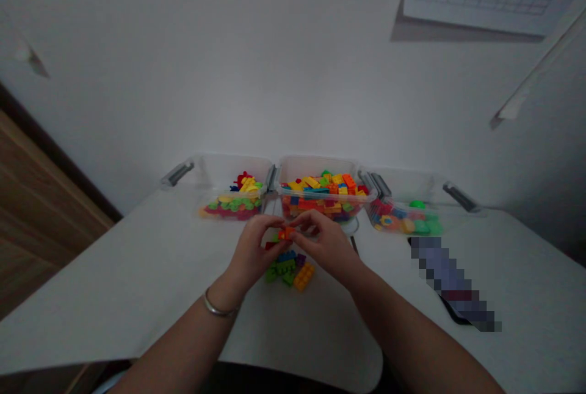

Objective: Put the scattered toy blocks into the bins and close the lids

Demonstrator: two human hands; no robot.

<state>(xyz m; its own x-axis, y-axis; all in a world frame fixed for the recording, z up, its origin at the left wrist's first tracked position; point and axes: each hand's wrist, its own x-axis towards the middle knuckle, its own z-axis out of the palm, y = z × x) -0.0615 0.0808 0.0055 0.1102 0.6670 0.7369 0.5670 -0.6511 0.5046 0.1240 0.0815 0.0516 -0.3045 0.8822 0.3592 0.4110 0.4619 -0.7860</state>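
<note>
I find my left grip (pixel 256 241) and my right grip (pixel 328 246) both clamped by thumb and fingertips on one small orange-red plastic block (pixel 286 233), held up between them, above the far side of a loose cluster of bricks on the white desk (pixel 165 290). Contact is at the tips only; my fingers hide part of the block, so its exact fit cannot be confirmed. Principal risk, in my judgement: uneven thumb pressure could twist the block and flick it out. If dropped, it would probably scatter the green plastic bricks (pixel 286 266) and the yellow-orange studded plastic brick (pixel 304 276) below. Secondary risk: an overlong forward reach could knock the clear plastic middle bin (pixel 315 165), heaped with mixed bricks, just beyond my fingers.
</note>
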